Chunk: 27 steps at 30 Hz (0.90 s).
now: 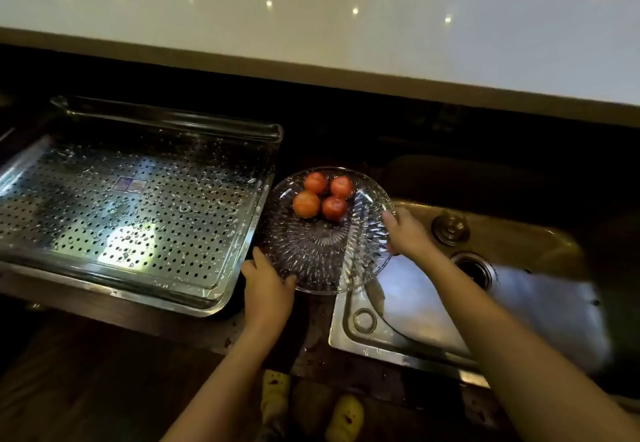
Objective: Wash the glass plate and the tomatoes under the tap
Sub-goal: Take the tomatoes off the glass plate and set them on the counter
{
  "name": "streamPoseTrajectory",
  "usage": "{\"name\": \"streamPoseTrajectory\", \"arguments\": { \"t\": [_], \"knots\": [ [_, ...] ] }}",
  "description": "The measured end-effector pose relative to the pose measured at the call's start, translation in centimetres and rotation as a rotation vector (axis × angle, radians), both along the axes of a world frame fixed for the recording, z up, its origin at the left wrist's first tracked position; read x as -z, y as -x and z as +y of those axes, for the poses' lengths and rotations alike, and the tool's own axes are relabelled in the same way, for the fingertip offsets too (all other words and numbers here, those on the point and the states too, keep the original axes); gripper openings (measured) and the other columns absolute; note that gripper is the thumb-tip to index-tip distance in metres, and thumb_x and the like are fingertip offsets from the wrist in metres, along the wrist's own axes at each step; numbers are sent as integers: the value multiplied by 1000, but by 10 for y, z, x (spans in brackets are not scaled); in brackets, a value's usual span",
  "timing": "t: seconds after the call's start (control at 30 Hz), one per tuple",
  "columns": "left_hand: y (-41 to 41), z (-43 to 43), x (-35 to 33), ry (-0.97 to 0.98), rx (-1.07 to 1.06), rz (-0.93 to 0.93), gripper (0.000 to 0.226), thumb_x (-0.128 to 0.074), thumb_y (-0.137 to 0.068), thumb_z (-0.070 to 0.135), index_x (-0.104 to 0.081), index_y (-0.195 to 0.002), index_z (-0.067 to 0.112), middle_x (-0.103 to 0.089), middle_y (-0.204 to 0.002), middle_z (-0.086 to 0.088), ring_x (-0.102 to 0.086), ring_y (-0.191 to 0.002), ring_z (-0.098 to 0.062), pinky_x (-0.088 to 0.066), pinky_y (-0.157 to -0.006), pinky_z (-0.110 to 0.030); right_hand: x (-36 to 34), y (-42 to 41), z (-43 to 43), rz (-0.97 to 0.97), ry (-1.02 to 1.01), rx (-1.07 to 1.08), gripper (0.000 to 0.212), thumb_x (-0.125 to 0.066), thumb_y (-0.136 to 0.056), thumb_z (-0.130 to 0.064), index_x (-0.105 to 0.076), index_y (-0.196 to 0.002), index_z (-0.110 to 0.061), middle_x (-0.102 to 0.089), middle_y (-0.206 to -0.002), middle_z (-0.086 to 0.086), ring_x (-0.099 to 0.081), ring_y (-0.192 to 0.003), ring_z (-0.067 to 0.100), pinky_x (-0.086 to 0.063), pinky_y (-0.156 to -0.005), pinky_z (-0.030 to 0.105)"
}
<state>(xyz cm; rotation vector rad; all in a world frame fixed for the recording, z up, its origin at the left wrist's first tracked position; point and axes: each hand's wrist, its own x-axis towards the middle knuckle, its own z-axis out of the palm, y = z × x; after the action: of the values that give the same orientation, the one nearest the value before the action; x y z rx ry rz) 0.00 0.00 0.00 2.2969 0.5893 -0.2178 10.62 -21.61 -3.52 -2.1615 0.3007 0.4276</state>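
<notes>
This is looking like a kitchen: a steel sink with a drain is sitting in a dark worktop, a wet perforated draining tray is lying beside it, a white ledge is running behind, and tomatoes are resting on a glass plate.

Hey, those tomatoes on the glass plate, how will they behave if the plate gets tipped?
The four tomatoes are round and lie loose near the far edge of the glass plate, so a tilt that way would probably roll them off. The rim looks shallow, likely little to stop them. Their smooth skins may be slippery once wet.
</notes>
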Motion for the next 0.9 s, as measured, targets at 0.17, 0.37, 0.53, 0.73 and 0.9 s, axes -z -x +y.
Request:
{"name": "streamPoseTrajectory", "arguments": {
  "t": [0.17,0.37,0.53,0.73,0.9],
  "knots": [
    [-3,-6,8,85,-101,-61,60,-62,-83,4,-30,-133,-4,-37,-125,-22,-57,-94,-33,-49,-91,-36,13,-1,10,-177,-57,131,21,-35,-99,-22,-49,-96,-6,-52,-73,5,-50,-68,22,-43,-66,36],
    [-12,2,24,208,-243,23,49,-67,-77,5,-43,-119,-2,-54,-117,-21,-61,-97,-37,-51,-87,-44,15,7,9,-208,-265,217,21,-35,-99,-15,-52,-89,-7,-49,-64,2,-42,-53,13,-34,-51,26],
    [-12,5,30,413,-278,-8,51,-67,-71,-6,-49,-118,5,-57,-110,-23,-60,-102,-41,-50,-89,-53,13,16,3,-241,-339,245,26,-34,-99,-12,-49,-78,-17,-48,-61,2,-40,-50,14,-32,-49,26],
    [-14,6,28,630,-313,24,63,-60,-78,-13,-35,-133,4,-54,-90,-9,-61,-81,-26,-59,-60,-29,12,29,-11,-250,-342,270,28,-35,-99,-14,-50,-77,-22,-50,-60,2,-41,-49,13,-32,-46,25],
    [-34,5,19,630,-255,44,52,-55,-82,-12,-37,-131,-3,-54,-97,-16,-60,-82,-26,-57,-52,-23,7,41,-31,-255,-373,299,21,-35,-99,-13,-53,-89,-9,-49,-59,3,-41,-42,6,-32,-40,17]
  ]
}}
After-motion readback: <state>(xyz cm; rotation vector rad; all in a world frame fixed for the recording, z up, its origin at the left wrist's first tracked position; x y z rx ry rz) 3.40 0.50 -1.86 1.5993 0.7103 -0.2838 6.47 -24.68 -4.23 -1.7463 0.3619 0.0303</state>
